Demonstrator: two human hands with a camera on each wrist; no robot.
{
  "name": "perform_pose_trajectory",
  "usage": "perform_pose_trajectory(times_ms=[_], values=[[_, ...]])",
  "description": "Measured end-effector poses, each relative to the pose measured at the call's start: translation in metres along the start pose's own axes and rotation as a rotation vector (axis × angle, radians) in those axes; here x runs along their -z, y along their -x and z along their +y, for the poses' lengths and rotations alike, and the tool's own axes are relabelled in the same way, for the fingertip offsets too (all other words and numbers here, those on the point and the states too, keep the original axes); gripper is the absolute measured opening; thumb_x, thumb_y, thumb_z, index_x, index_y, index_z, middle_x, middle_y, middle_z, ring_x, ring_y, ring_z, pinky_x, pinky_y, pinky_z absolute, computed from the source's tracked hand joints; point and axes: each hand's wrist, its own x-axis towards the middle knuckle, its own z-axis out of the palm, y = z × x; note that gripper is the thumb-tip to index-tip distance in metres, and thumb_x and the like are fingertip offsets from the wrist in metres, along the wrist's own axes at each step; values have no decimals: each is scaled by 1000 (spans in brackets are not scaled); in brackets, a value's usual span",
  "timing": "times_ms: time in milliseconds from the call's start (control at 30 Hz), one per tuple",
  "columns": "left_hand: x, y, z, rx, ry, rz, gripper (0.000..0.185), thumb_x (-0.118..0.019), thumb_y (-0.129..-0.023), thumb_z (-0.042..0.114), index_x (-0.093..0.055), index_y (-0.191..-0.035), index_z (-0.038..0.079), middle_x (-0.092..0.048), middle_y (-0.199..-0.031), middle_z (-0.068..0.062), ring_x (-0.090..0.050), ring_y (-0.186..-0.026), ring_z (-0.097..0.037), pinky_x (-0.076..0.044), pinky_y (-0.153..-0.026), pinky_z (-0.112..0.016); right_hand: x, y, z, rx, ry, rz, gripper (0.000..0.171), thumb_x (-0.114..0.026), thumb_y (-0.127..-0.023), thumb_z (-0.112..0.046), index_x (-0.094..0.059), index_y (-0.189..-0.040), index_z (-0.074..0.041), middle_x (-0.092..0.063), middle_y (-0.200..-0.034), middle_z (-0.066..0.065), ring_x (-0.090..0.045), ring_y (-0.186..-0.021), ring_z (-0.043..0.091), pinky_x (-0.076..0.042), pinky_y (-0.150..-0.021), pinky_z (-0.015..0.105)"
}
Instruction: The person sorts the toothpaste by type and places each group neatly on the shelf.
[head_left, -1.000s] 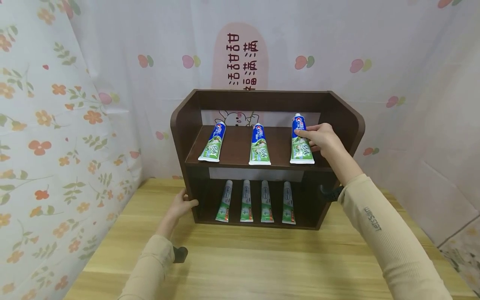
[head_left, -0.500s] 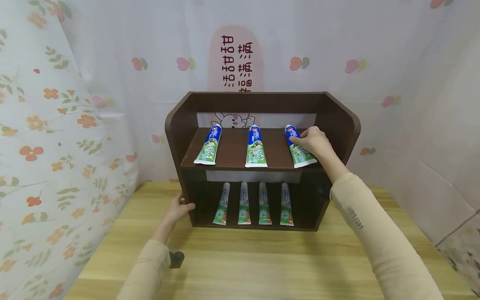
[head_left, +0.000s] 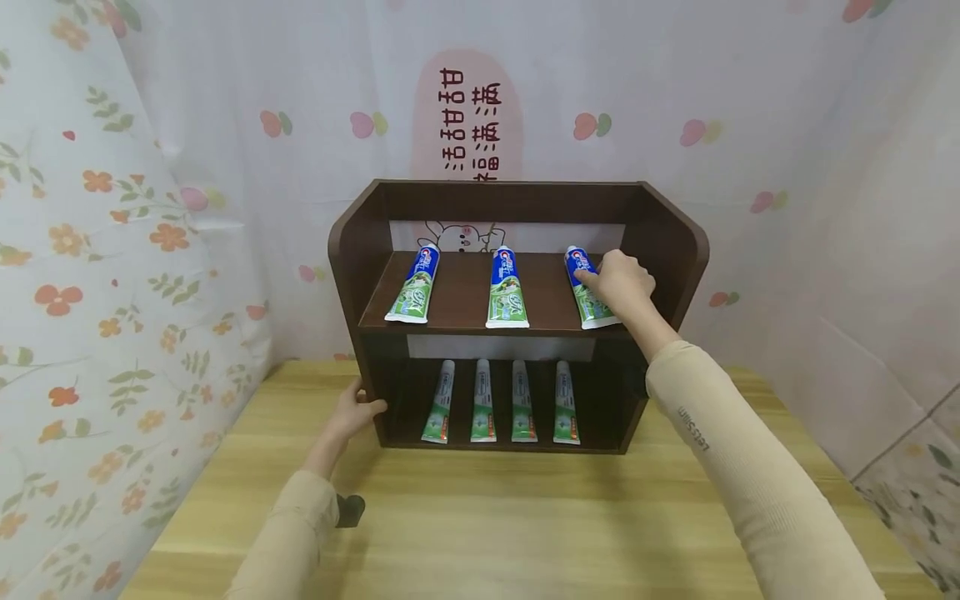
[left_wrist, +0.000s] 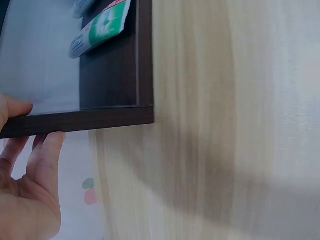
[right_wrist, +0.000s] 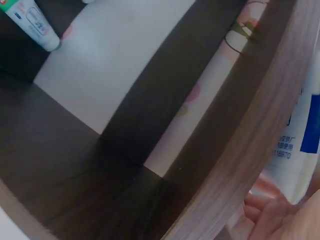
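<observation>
Head view: my right hand (head_left: 621, 281) has its fingers curled over the right toothpaste tube (head_left: 587, 293) on the top shelf (head_left: 457, 298), tube lying skewed, crimp end at the near edge. Risk I see: a sideways nudge could tip it off the lip onto the table (head_left: 525, 525), or slide it toward the middle tube (head_left: 506, 287). Left hand (head_left: 352, 410) grips the rack's (head_left: 360, 250) lower-left side panel, thumb on the front edge; if that grip loosens, I reckon the rack shifts under the push.
</observation>
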Motion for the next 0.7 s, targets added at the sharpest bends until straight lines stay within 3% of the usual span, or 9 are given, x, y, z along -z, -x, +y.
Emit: perform_pose_trajectory(times_ms=[100,267,467,600,700], values=[[-3,-7,2,-22,-45,24,58,-51,-88,12,-27,-138,-3,-45,-125,-30,-51,-110,-41,-48,-90,-46,0,-1,1,17,-29,46,52,-52,-89,-39,-56,-112,7,-60,-92,20,-55,-76,29,-45,-68,38],[-9,-12,4,-61,-216,76,60,-52,-87,16,-28,-137,-8,-46,-124,-33,-50,-110,-44,-48,-87,-49,1,1,8,43,-77,58,54,-51,-90,-35,-46,-126,5,-54,-115,26,-53,-92,34,-45,-82,47],[-13,-8,3,-78,-313,97,50,-52,-87,16,-38,-123,-16,-50,-118,-35,-52,-107,-44,-48,-86,-49,-3,16,14,156,-140,174,47,-51,-91,-28,-46,-125,4,-49,-119,27,-50,-99,36,-45,-84,51],[-14,-1,6,-79,-345,124,37,-55,-86,17,-48,-105,-14,-58,-92,-25,-57,-79,-30,-51,-69,-36,-7,33,16,252,-178,279,43,-51,-91,-28,-50,-120,3,-51,-112,23,-51,-97,34,-47,-79,51],[-15,8,7,-74,-361,102,27,-55,-86,17,-49,-90,-9,-49,-65,-8,-44,-54,-16,-40,-48,-24,-13,49,19,319,-203,356,40,-53,-90,-26,-53,-117,3,-50,-110,22,-48,-97,34,-46,-75,50]])
